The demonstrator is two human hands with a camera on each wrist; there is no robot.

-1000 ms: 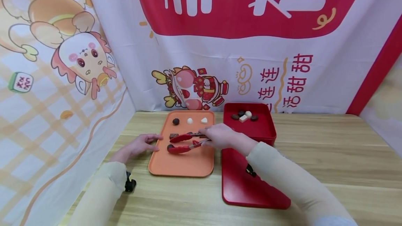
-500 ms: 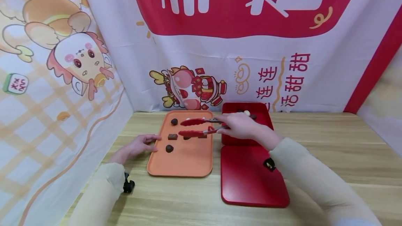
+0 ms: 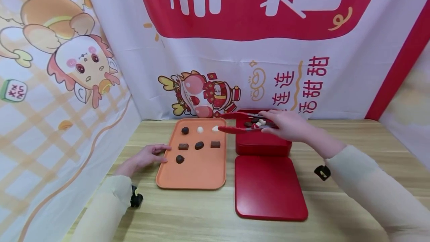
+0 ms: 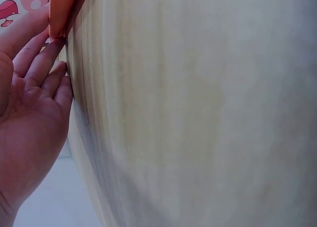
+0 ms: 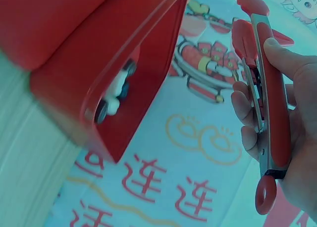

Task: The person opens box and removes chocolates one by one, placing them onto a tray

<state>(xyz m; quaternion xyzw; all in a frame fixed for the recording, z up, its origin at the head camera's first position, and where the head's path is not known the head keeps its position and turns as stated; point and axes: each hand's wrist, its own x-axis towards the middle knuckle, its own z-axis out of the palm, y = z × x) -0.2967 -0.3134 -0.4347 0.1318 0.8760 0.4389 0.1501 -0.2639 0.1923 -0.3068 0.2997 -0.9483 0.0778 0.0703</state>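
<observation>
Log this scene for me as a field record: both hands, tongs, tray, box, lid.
Left hand: touching tray, left edge
Right hand: holding tongs
Tongs tips: apart, nothing between
Tray contents: five dark pieces, two white pieces
Box: red, open; dark and white pieces inside, count unclear
Lid: red, flat on table

Red-and-metal tongs are gripped in the right fingers, arms parted, red tips pointing left past the open red box below those fingers. The orange tray lies flat, left rim at the left fingers; rightward of them, seven dark, brown and white pieces rest in rows.
</observation>
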